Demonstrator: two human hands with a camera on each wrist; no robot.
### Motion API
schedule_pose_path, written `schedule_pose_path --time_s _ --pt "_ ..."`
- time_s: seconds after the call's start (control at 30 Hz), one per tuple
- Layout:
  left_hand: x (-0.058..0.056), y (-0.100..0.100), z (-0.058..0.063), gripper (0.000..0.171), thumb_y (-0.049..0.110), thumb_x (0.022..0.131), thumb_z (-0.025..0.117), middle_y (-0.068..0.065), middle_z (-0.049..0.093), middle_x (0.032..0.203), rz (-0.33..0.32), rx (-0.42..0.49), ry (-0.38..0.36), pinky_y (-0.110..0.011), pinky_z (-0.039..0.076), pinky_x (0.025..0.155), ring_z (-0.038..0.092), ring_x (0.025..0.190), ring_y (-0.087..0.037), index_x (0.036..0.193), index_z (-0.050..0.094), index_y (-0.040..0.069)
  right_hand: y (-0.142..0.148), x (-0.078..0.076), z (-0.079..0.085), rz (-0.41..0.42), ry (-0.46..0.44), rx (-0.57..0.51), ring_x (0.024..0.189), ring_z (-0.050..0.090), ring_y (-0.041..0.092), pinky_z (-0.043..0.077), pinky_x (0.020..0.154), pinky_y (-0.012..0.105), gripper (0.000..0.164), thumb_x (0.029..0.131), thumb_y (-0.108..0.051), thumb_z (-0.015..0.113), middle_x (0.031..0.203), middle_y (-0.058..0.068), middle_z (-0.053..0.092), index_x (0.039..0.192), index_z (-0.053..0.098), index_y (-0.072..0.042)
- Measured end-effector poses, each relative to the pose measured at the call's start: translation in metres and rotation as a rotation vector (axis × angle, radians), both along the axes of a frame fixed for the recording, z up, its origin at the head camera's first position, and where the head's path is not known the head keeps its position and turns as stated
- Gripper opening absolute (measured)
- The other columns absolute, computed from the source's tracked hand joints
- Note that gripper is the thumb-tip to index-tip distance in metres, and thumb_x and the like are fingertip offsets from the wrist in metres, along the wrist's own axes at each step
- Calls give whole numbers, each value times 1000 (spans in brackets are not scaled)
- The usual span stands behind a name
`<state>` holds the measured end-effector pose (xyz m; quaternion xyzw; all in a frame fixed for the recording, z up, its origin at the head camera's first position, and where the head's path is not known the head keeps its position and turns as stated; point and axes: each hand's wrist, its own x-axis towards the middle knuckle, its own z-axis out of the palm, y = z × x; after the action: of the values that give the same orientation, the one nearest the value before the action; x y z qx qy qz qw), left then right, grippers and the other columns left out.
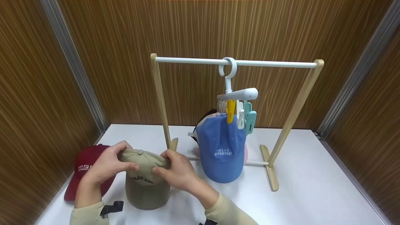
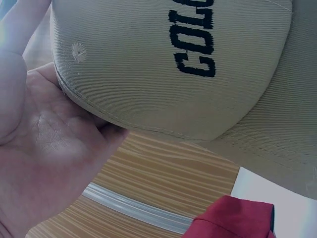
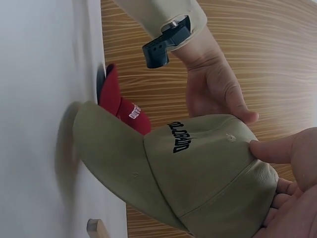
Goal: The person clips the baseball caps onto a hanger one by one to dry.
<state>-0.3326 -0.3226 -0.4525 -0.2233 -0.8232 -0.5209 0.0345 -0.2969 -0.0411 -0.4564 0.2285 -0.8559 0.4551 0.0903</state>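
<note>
A khaki baseball cap [image 1: 144,165] with dark "COLORADO" lettering is held upright between both hands, its brim toward the person. My left hand [image 1: 109,162] grips the crown's left side, thumb in front and fingers behind. On the other side my right hand [image 1: 181,172] pinches the crown, its thumb [image 3: 275,150] on the front panel and its fingers partly hidden behind the fabric. Beside the left hand, a dark red cap [image 1: 89,156] with white lettering lies on the white table [image 1: 300,193]; the left forearm covers part of it.
A wooden rack with a white bar [image 1: 193,61] stands behind. From it hangs a white clip hanger [image 1: 239,93] with yellow, white and teal clips. A blue "HELLO WEEKEND" cap [image 1: 218,140] hangs there, other caps partly hidden behind it. Wood-grain walls enclose the table.
</note>
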Motion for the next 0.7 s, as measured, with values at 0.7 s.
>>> schedule_pose_path --time_s 0.7 --pt "17 20 18 44 5 76 102 -9 62 96 -49 68 160 -32 55 75 62 92 -22 102 66 8 19 24 15 8 203 -24 96 66 10 56 85 31 28 97 -19 90 108 1 74 115 70 -9"
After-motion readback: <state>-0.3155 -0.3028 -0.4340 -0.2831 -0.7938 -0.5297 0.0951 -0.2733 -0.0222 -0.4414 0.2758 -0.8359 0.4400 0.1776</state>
